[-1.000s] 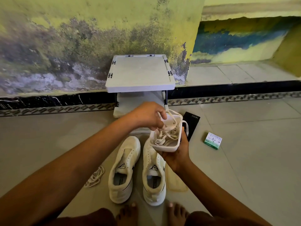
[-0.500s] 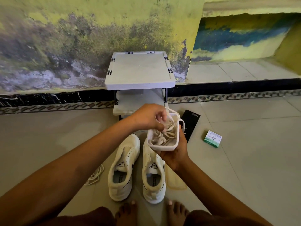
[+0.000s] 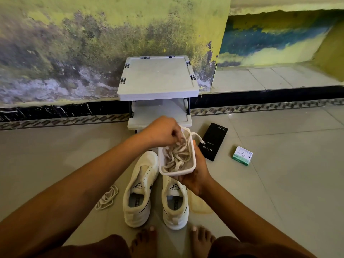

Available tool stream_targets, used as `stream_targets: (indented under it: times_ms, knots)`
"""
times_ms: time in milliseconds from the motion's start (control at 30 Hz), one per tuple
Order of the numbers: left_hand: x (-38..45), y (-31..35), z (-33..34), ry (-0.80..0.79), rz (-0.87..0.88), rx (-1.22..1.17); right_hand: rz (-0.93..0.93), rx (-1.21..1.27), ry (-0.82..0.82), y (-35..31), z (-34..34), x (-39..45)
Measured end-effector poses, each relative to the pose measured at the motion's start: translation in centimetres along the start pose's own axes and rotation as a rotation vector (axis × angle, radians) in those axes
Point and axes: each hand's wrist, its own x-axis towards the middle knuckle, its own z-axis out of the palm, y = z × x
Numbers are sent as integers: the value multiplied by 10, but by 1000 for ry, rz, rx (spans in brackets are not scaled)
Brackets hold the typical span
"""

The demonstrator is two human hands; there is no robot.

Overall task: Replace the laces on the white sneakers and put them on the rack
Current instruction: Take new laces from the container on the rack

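Two white sneakers without laces stand side by side on the floor, the left sneaker (image 3: 139,190) and the right sneaker (image 3: 175,203), toes toward the wall. My right hand (image 3: 195,172) holds a small white tub (image 3: 192,162) of cream laces (image 3: 176,157) above the right sneaker's toe. My left hand (image 3: 163,132) reaches into the tub from the far side and pinches a lace. A loose bundle of old laces (image 3: 107,197) lies on the floor left of the sneakers. The white two-shelf rack (image 3: 158,77) stands against the wall behind.
A black phone box (image 3: 213,142) and a small green and white carton (image 3: 242,155) lie on the tiles to the right. A cream tub lid (image 3: 199,203) lies beside the right sneaker. My bare feet (image 3: 143,239) are at the bottom edge. A raised step runs at the back right.
My left hand's fingers have shifted inside the tub among the laces. The tub has tipped slightly, and the view has drifted down a little.
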Motion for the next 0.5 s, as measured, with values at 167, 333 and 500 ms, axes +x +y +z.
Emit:
stream_targets:
  times_ms: [167,333,500]
  knots:
    - [2,5,-17,375,-54,-212,73,-56,-21,6,2,1]
    - [6,11,8,-9,-161,179,146,-166,-12,13,9,-2]
    - [7,5,0,54,-192,-154,178,-155,14,10,9,-3]
